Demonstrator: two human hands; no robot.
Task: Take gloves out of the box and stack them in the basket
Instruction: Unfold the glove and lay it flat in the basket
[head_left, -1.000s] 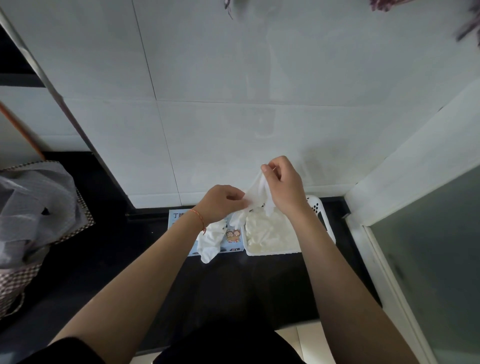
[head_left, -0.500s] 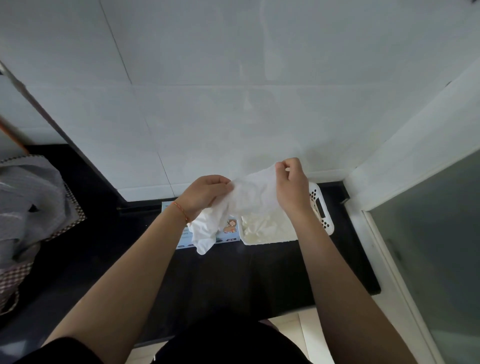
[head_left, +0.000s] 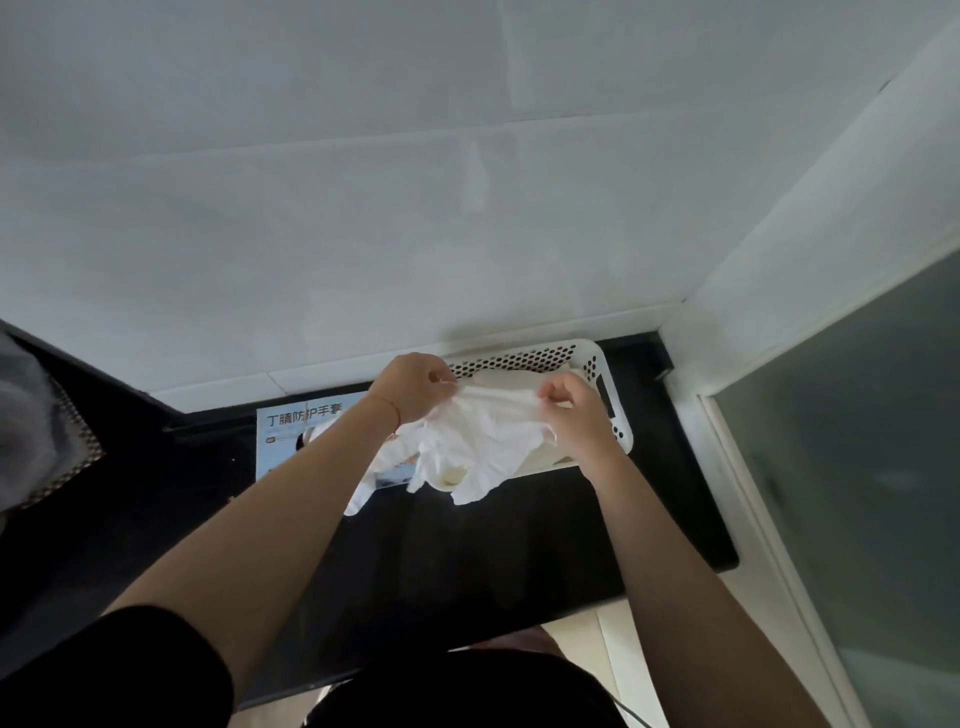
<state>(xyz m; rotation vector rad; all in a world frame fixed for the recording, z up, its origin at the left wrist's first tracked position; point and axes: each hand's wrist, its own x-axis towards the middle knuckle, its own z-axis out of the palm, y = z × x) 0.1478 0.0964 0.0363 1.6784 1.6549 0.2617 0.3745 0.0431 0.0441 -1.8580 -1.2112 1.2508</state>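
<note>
A white glove (head_left: 483, 441) hangs spread between both hands over the near edge of the white perforated basket (head_left: 602, 364). My left hand (head_left: 415, 387) pinches its left cuff corner and my right hand (head_left: 576, 410) pinches its right corner. The glove's fingers dangle down toward the black counter. More white gloves lie inside the basket, mostly hidden behind the held glove. The light blue glove box (head_left: 296, 431) lies flat to the left of the basket, partly covered by my left forearm, and another white glove (head_left: 363, 493) trails out of it.
The black counter (head_left: 467, 561) runs along a white tiled wall (head_left: 467, 208). A frosted glass panel (head_left: 857, 519) with a white frame stands at the right. A checked basket with grey cloth (head_left: 31, 431) sits at the far left.
Both hands have lowered the glove toward the basket and stretched it wider. The camera has tilted down, so the basket and box sit lower in view.
</note>
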